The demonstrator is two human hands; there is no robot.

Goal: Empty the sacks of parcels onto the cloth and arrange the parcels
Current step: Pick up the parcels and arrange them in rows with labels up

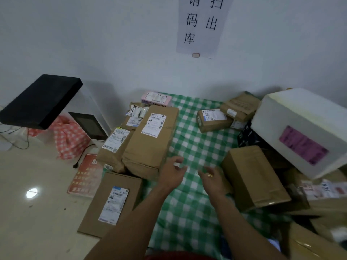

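Empty and spread, left hand and right hand hover; the brown cardboard box right of centre looks stiff, probably light: grip opposite sides.

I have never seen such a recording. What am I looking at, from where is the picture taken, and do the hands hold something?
There is no machine. A person wears a camera on the head, so the one picture looks forward and down along their own arms. The left hand and right hand hover over a green-and-white checked cloth; both are relaxed and hold nothing. Around them lie parcels: a long brown parcel with a white label at the left, a brown cardboard box at the right, and a large white foam box with a purple label behind it.
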